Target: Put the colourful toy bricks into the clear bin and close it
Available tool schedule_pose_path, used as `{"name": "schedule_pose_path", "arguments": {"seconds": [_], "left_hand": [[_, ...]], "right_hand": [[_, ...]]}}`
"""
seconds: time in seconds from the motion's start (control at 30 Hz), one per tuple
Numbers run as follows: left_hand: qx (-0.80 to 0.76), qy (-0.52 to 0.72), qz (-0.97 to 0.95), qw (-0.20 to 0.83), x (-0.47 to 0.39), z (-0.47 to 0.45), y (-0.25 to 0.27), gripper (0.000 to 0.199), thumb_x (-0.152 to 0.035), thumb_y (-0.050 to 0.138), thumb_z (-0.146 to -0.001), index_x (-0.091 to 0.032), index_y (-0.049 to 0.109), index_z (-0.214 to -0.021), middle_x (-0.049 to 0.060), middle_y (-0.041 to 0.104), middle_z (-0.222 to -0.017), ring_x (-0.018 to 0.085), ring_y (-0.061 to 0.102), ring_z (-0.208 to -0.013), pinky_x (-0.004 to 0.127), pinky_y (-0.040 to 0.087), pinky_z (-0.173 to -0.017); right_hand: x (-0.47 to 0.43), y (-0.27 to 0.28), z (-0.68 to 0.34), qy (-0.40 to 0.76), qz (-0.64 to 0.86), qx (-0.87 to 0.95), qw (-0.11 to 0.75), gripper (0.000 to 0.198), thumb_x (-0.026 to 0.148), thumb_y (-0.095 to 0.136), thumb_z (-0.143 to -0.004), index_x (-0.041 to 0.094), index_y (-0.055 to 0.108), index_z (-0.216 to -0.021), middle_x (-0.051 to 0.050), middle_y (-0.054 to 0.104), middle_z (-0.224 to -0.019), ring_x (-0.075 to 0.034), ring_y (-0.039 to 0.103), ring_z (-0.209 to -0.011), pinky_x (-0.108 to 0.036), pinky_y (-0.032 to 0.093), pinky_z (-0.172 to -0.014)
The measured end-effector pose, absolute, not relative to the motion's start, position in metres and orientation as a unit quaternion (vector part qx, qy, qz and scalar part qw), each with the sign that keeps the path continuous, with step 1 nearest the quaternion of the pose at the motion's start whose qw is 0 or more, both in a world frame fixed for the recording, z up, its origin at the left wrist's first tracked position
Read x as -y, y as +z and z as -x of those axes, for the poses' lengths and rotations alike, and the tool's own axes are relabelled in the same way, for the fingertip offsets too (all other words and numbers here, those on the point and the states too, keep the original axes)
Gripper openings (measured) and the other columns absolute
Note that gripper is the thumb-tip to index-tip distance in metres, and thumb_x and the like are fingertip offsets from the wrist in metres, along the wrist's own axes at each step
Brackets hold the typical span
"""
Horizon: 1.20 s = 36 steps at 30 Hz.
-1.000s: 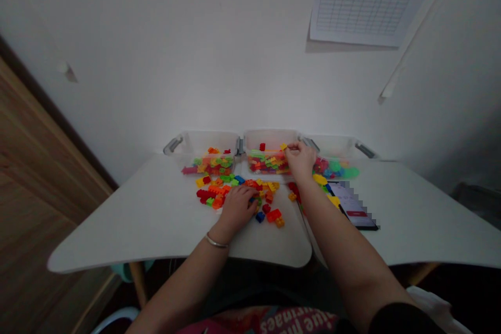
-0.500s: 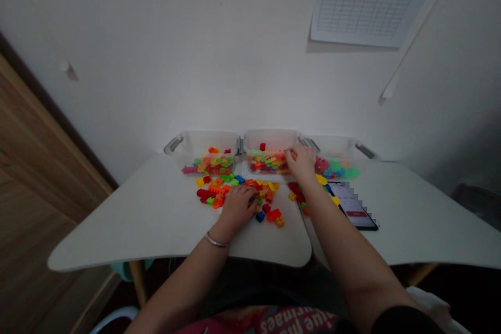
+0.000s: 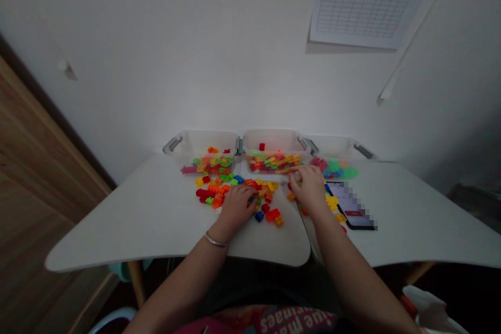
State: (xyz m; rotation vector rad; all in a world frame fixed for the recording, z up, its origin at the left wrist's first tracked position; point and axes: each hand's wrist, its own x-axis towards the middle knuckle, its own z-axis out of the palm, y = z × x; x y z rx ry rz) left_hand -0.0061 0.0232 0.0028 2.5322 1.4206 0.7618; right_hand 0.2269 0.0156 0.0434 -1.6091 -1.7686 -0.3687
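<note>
My left hand (image 3: 236,206) rests on a loose pile of toy building bricks (image 3: 219,189), its fingers stretched over them and the thumb apart. Some bricks lie in the gap beside its fingertips; others are hidden beneath the palm. Just in front of the middle clear box (image 3: 274,167) is my right hand (image 3: 312,189), with thumb and forefinger apart and nothing visible between them. It hovers over a second group of bricks, partly covering them; yellow bricks (image 3: 332,203) show to its right. Many mixed bricks fill the bottom of the middle box.
To the left stands another clear box (image 3: 188,143) with bricks, and a third box (image 3: 344,144) on the right holds green, blue and pink pieces. A phone (image 3: 354,211) lies right of my right hand. The white table (image 3: 129,214) backs onto a wall.
My right hand has moved back from the middle box toward me, down over the bricks before it, and its fingers have parted. My left hand stays in place.
</note>
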Motion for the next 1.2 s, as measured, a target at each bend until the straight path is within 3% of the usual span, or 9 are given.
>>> {"name": "schedule_pose_path", "arguments": {"seconds": [0.17, 0.4, 0.87, 1.1, 1.2], "left_hand": [[-0.47, 0.257, -0.842, 0.068, -0.024, 0.006, 0.002, 0.025, -0.023, 0.059, -0.088, -0.021, 0.07, -0.11, 0.008, 0.07, -0.117, 0.027, 0.059, -0.116, 0.047, 0.043, -0.105], [-0.473, 0.261, -0.839, 0.069, -0.024, 0.005, 0.001, 0.024, -0.022, 0.059, -0.088, -0.021, 0.07, -0.109, 0.008, 0.07, -0.118, 0.026, 0.059, -0.116, 0.046, 0.043, -0.105], [-0.472, 0.257, -0.841, 0.064, -0.023, 0.004, 0.003, 0.025, -0.022, 0.059, -0.088, -0.021, 0.069, -0.11, 0.008, 0.07, -0.117, 0.026, 0.059, -0.115, 0.045, 0.044, -0.104], [-0.466, 0.259, -0.844, 0.065, -0.024, 0.005, 0.001, 0.025, -0.022, 0.06, -0.088, -0.02, 0.069, -0.11, 0.008, 0.07, -0.117, 0.027, 0.059, -0.115, 0.045, 0.043, -0.104], [-0.468, 0.256, -0.843, 0.065, -0.024, 0.005, 0.002, 0.024, -0.022, 0.06, -0.088, -0.02, 0.069, -0.11, 0.008, 0.07, -0.117, 0.027, 0.059, -0.115, 0.045, 0.043, -0.104]], "right_hand": [[-0.001, 0.029, -0.233, -0.139, 0.66, 0.712, 0.195, 0.021, 0.03, 0.06, -0.086, 0.019, 0.074, -0.097, -0.011, 0.074, -0.098, -0.03, 0.056, -0.098, -0.041, 0.037, -0.094], [0.007, 0.017, -0.23, -0.15, 0.654, 0.728, 0.14, 0.026, 0.029, 0.062, -0.085, 0.019, 0.075, -0.104, -0.012, 0.074, -0.097, -0.03, 0.058, -0.098, -0.045, 0.033, -0.101], [0.007, 0.008, -0.215, -0.09, 0.62, 0.763, 0.159, 0.028, 0.021, 0.055, -0.089, 0.021, 0.073, -0.11, -0.008, 0.073, -0.1, -0.027, 0.058, -0.101, -0.039, 0.04, -0.095], [0.006, 0.005, -0.214, -0.041, 0.622, 0.767, 0.153, 0.023, 0.011, 0.055, -0.083, 0.02, 0.073, -0.093, -0.008, 0.072, -0.098, -0.025, 0.059, -0.1, -0.036, 0.042, -0.092], [0.004, 0.005, -0.212, 0.003, 0.604, 0.768, 0.213, 0.021, 0.01, 0.053, -0.082, 0.019, 0.07, -0.091, -0.008, 0.07, -0.097, -0.023, 0.06, -0.097, -0.034, 0.044, -0.09]]}}
